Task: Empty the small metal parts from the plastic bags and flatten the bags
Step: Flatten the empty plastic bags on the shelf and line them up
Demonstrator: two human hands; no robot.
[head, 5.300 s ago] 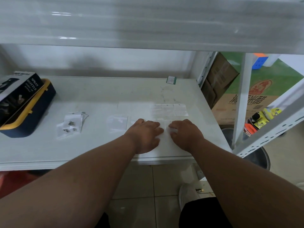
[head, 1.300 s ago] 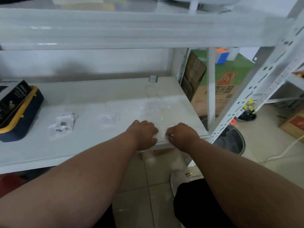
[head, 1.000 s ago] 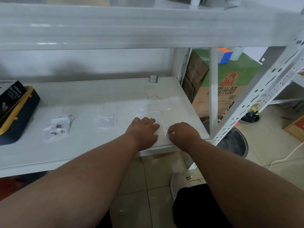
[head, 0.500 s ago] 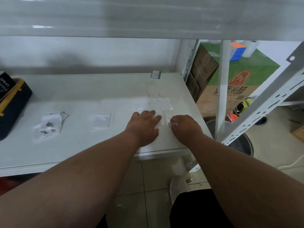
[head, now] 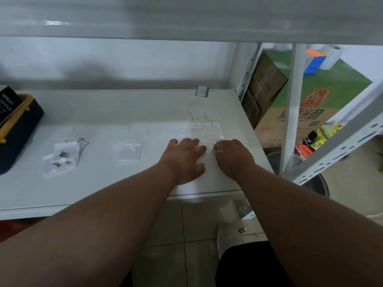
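Pressing: left hand flat, fingers straight, on clear bag at tabletop front edge; right hand curled, pinching its top. Bag likely thin, light, slippery; hold by edges. Filled bags left.

I see a white metal shelf under an upper shelf board, against a pale wall. Perforated white uprights stand to the right. Beyond them sit cardboard boxes on a light floor; grey tiles lie below the shelf edge.
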